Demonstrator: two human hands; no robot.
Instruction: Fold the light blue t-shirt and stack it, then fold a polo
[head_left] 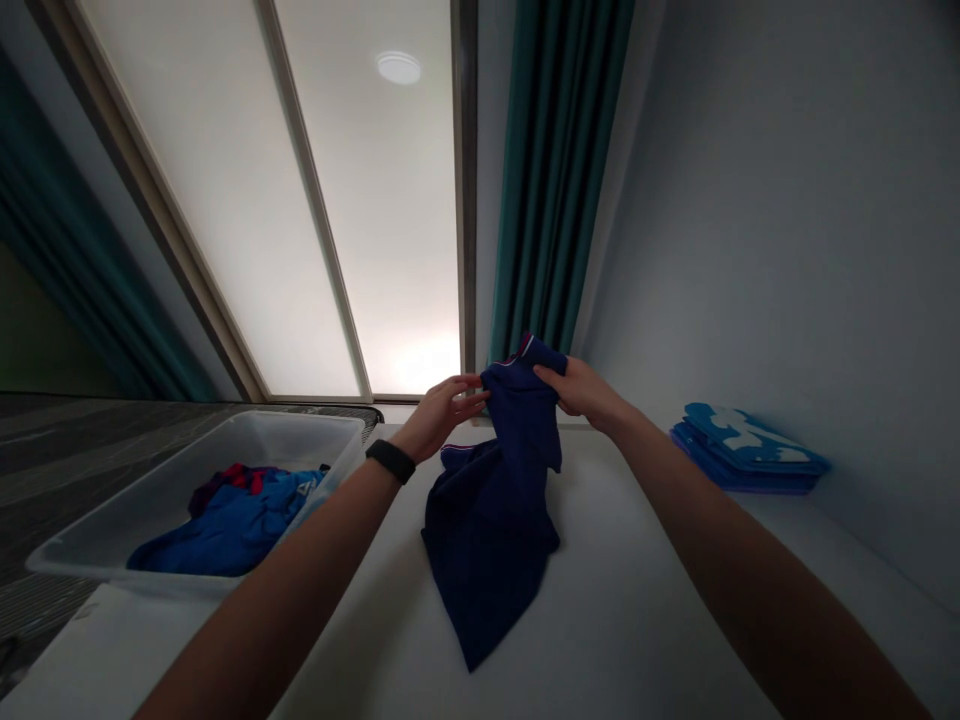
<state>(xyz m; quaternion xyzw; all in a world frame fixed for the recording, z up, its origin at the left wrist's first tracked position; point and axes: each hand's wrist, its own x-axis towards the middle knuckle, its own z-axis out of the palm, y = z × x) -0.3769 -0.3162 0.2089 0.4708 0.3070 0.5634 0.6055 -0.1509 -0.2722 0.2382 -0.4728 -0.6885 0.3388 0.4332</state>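
A dark navy shirt (491, 510) hangs from both my hands above the white table (622, 620), its lower part resting crumpled on the surface. My left hand (439, 412) pinches the shirt's upper left edge near the collar. My right hand (581, 388) grips the upper right edge, where a thin red and white trim shows. A black band sits on my left wrist.
A pale plastic bin (150, 500) at the left holds blue and red garments (232, 515). A stack of folded blue clothes (746, 450) lies at the right by the wall. Teal curtains (559, 170) and a bright window stand behind the table.
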